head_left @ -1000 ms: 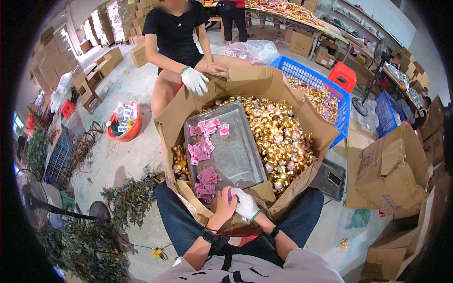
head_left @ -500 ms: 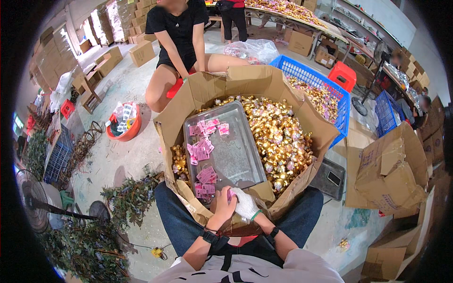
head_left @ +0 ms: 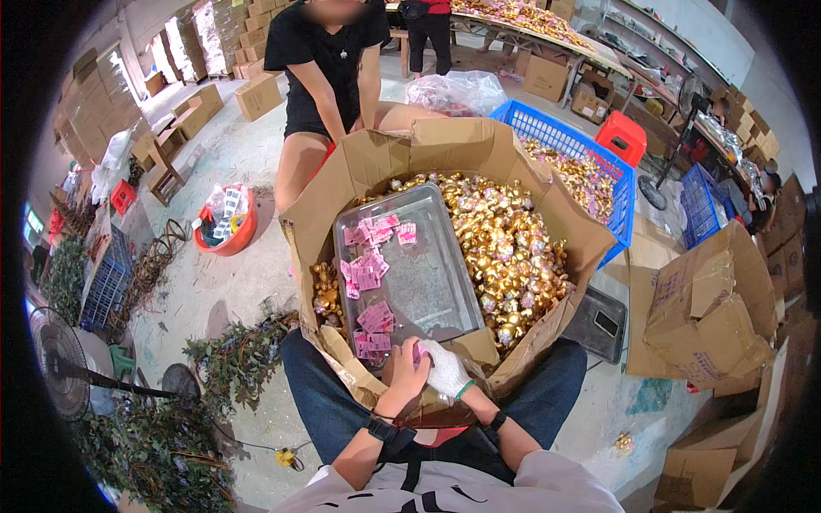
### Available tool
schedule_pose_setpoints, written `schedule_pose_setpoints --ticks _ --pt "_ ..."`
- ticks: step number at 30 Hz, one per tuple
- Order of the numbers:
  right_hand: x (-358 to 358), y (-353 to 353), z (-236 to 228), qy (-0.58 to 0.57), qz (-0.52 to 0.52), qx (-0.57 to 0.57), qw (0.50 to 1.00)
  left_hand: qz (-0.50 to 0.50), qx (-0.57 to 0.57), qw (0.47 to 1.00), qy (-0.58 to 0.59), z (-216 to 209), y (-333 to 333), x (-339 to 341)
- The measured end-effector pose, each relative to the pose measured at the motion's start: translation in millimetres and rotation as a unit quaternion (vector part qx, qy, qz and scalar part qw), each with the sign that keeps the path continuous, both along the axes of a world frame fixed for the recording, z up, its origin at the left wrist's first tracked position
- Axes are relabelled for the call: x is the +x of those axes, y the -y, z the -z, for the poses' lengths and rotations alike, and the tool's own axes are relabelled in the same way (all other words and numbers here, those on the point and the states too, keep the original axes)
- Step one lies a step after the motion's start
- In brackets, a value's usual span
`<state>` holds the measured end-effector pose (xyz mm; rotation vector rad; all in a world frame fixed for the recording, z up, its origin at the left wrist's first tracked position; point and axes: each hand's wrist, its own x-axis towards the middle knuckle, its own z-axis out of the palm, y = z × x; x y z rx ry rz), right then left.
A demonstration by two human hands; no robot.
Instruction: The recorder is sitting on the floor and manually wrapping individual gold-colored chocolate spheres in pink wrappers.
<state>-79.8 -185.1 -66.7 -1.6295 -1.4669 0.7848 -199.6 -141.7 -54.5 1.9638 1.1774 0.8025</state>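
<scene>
Bare fingers on my left hand (head_left: 405, 369) close together against my right hand (head_left: 444, 371), which wears a white knitted glove. Between them shows a bit of a small pink card (head_left: 419, 350); the rest is hidden by the fingers. Both hands meet over the near edge of a grey metal tray (head_left: 432, 274). Several small piles of pink printed cards (head_left: 366, 270) lie along the tray's left side. The tray rests inside a large open cardboard box (head_left: 342, 184), on top of many shiny gold trinkets (head_left: 505, 248), some with pink bits on them.
A blue plastic basket (head_left: 629, 205) of gold trinkets stands behind the box. Opposite sits a person (head_left: 329, 77) in black. To the right are a scale with a phone (head_left: 605, 321) and a torn carton (head_left: 714, 299). Leafy garlands (head_left: 239, 359), a fan (head_left: 64, 363) and an orange tub (head_left: 227, 239) are left.
My hands stay almost where they were, still together. The person opposite has leaned forward, with knees and arms shifted closer to the box.
</scene>
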Motion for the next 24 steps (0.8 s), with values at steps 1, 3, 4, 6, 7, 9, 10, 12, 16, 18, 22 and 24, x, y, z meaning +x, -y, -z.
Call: schedule_pose_setpoints --ticks 1,3,4,6,7,9,10,12,16,18,22,24 --pt "-0.3 0.0 0.8 0.000 0.000 0.005 1.000 0.000 0.000 1.000 -0.006 0.0 0.0 -0.4" --pt "-0.3 -0.2 0.9 0.000 -0.001 0.011 1.000 0.000 0.001 1.000 -0.012 -1.9 0.1 -0.3" --pt "-0.3 -0.1 0.8 0.001 -0.002 0.016 1.000 0.001 0.003 1.000 -0.001 -2.9 0.6 0.0" --pt "-0.5 -0.3 0.0 0.002 -0.002 0.020 1.000 0.002 0.004 1.000 0.009 -2.3 0.5 0.2" --pt "-0.8 0.0 -0.4 0.011 -0.002 0.044 0.999 -0.002 0.002 1.000 0.002 -0.5 0.5 0.2" --pt "-0.1 0.4 0.9 0.022 -0.002 0.069 0.997 -0.005 0.001 1.000 -0.005 -0.5 0.7 0.8" --pt "0.0 -0.2 2.9 0.024 -0.003 0.075 0.997 -0.002 -0.003 1.000 0.000 -0.4 0.4 0.5" --pt "-0.5 -0.3 3.1 0.025 -0.005 0.081 0.996 0.001 -0.007 1.000 0.005 -1.2 0.1 -0.6" --pt "0.9 0.0 3.4 0.017 -0.009 0.056 0.998 0.003 -0.017 1.000 -0.008 -7.4 1.0 -0.7" --pt "0.8 -0.4 3.2 0.024 -0.011 0.055 0.998 0.003 -0.021 1.000 -0.010 -8.1 1.0 -1.1" --pt "0.2 -0.3 3.1 0.015 -0.014 0.050 0.999 0.004 -0.019 1.000 -0.001 -2.4 0.1 -1.2" --pt "-0.1 0.0 2.3 0.016 -0.012 0.053 0.998 0.007 -0.017 1.000 0.002 -4.0 0.3 -1.1"
